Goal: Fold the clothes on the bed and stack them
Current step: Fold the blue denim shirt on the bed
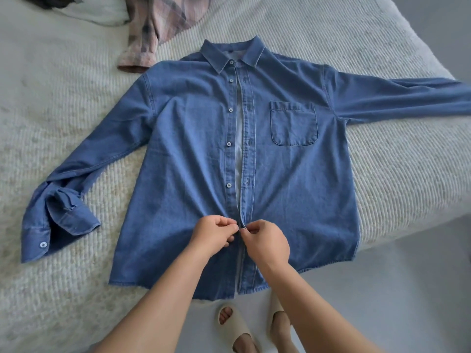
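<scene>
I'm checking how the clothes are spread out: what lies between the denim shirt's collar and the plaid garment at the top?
In the head view, only bare knit bedspread separates the denim shirt's collar from the plaid garment.

The denim shirt (293,179) lies spread flat over the middle of the bed (76,103), collar at the far side, hem hanging just over the near edge. Both hands, the left hand (214,234) and the right hand (267,242), meet at the placket low on the shirt, blocking that spot. Open blanket runs on either side of the shirt's body, broken by the outstretched sleeves. At the far left a plaid garment (155,29) touches or nearly touches the shirt's shoulder, beside a white cloth (94,14) and what may be a dark garment (48,1).
</scene>
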